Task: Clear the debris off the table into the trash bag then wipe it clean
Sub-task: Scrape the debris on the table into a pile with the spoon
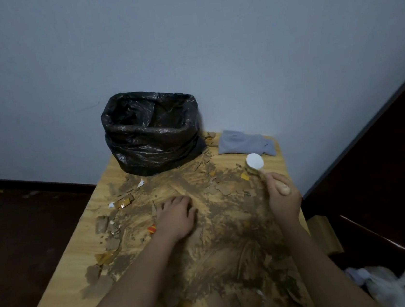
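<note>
- My right hand (283, 194) gripped the wooden handle of a small brush (258, 166), fingers curled round it, with the handle's rounded end sticking out toward me past the thumb.
- The brush's pale round head sat above the tabletop near the right edge, toward the far right corner; I could not tell whether its bristles touched the wood.
- My left hand (176, 217) lay palm down in the middle of the tabletop, fingers bent onto the dirt; I could not tell whether it held anything under them.
- Brown dirt and torn cardboard scraps, the debris (231, 238), covered most of the table (62, 303), thickest from the centre to the near right corner, with streaks dragged through it.
- Loose pieces lay along the left side: a red scrap (152, 228) just beside my left wrist, a yellow wrapper (123, 202) farther toward the far left corner, and flat brown pieces near the near left edge.
- The black trash bag (152, 131) stood open at the far edge, against the wall, with dirt touching its base.
- A grey cloth (244, 143) lay folded at the far right corner, just beside the bag and near the brush head.
- A white plastic bag (388, 283) sat on the floor off the near right corner.
</note>
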`<state>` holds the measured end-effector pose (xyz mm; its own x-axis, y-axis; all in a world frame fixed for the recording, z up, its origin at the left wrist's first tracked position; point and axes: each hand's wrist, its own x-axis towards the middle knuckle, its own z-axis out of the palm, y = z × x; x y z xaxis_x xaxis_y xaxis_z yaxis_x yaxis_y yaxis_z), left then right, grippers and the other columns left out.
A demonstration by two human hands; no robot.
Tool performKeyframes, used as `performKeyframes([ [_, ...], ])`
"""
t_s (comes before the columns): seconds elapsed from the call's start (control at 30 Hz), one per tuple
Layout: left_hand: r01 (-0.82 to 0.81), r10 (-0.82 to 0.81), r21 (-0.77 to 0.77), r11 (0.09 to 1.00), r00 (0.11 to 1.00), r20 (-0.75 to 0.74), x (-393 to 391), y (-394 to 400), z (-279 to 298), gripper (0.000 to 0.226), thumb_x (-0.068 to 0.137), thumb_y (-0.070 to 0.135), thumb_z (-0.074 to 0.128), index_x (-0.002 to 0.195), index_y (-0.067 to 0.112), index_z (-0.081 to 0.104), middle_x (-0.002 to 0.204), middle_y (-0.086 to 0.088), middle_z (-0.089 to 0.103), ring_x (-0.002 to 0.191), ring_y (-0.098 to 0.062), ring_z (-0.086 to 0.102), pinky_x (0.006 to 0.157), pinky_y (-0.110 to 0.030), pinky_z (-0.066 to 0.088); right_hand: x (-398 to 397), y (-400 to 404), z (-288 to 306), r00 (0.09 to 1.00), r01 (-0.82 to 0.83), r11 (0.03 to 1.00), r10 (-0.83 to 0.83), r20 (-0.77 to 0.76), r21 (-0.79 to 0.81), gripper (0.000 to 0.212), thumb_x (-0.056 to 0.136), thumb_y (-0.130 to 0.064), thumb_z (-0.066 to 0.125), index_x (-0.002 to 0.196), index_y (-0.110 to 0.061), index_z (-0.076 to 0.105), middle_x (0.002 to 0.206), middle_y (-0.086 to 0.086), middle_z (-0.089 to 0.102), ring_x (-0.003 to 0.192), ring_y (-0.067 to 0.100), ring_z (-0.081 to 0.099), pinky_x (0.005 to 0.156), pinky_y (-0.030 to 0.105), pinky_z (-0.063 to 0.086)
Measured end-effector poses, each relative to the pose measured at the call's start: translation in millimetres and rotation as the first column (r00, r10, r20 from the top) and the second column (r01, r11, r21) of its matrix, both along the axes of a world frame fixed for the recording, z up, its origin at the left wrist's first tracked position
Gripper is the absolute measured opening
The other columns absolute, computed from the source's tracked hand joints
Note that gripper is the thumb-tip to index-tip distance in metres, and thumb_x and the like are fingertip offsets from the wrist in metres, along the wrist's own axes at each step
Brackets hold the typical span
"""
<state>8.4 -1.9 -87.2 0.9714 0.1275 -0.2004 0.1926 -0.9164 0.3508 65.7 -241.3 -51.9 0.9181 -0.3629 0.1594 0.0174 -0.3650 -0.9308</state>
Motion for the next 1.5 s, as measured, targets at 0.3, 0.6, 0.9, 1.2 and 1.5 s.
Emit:
performKeyframes([
  [0.3, 0.013, -0.015, 0.031, 0.999, 0.998, 0.056, -15.8, -2.7, 9.5, 0.048, 0.098, 0.037, 0.035, 0.145, 0.026, 0.034, 0.152, 0.004, 0.032, 0.141, -0.020, 0.023, 0.115, -0.041, 0.012, -15.8, -6.2, -10.9, 0.983, -0.183, 0.979, 0.181, -0.024, -0.092, 0.013, 0.090, -0.019, 0.067, 0.100, -0.015, 0.075, 0.093, -0.007, 0.068, 0.099, 0.025, 0.060, 0.082, 0.037, 0.051],
  [0.6, 0.042, -0.043, 0.041, 0.998, 0.999, 0.024, -37.2, -6.8, 20.0, 0.045, 0.099, 0.032, 0.036, 0.143, 0.028, 0.036, 0.149, 0.001, 0.035, 0.139, -0.022, 0.027, 0.115, -0.045, 0.010, -35.0, -3.6, -12.3, 0.994, -0.101, 0.994, 0.099, -0.053, -0.030, 0.017, 0.091, -0.026, 0.066, 0.103, -0.017, 0.074, 0.103, 0.007, 0.068, 0.102, 0.024, 0.059, 0.075, 0.030, 0.046],
  [0.9, 0.049, -0.051, 0.067, 0.997, 0.999, 0.017, -59.7, -14.3, 28.1, 0.045, 0.099, 0.033, 0.034, 0.144, 0.025, 0.035, 0.148, -0.001, 0.037, 0.137, -0.024, 0.032, 0.114, -0.044, 0.017, -63.7, 7.1, 2.7, 0.984, -0.170, 0.983, 0.173, -0.037, 0.072, 0.016, 0.090, -0.026, 0.066, 0.104, -0.022, 0.074, 0.103, 0.007, 0.065, 0.097, 0.018, 0.058, 0.078, 0.022, 0.045],
  [1.2, 0.003, -0.004, 0.020, 1.000, 0.999, 0.043, -79.8, -16.7, 30.7, 0.040, 0.098, 0.031, 0.038, 0.137, 0.026, 0.044, 0.136, -0.002, 0.047, 0.127, -0.023, 0.043, 0.102, -0.044, 0.034, -99.3, -4.4, -10.4, 0.993, -0.071, 0.992, 0.060, -0.101, -0.106, 0.020, 0.091, -0.035, 0.064, 0.101, -0.021, 0.075, 0.092, -0.001, 0.071, 0.092, 0.021, 0.059, 0.076, 0.030, 0.043],
  [1.5, -0.049, 0.083, -0.407, 0.912, 0.994, 0.066, -100.9, -34.3, 55.5, 0.034, 0.100, 0.030, 0.041, 0.130, 0.019, 0.055, 0.131, -0.003, 0.055, 0.114, -0.017, 0.052, 0.091, -0.028, 0.041, -127.2, 33.6, 8.8, 0.964, -0.266, 0.959, 0.267, -0.002, 0.096, 0.013, 0.088, -0.026, 0.069, 0.100, -0.026, 0.074, 0.098, -0.001, 0.068, 0.100, 0.024, 0.059, 0.084, 0.045, 0.051],
])
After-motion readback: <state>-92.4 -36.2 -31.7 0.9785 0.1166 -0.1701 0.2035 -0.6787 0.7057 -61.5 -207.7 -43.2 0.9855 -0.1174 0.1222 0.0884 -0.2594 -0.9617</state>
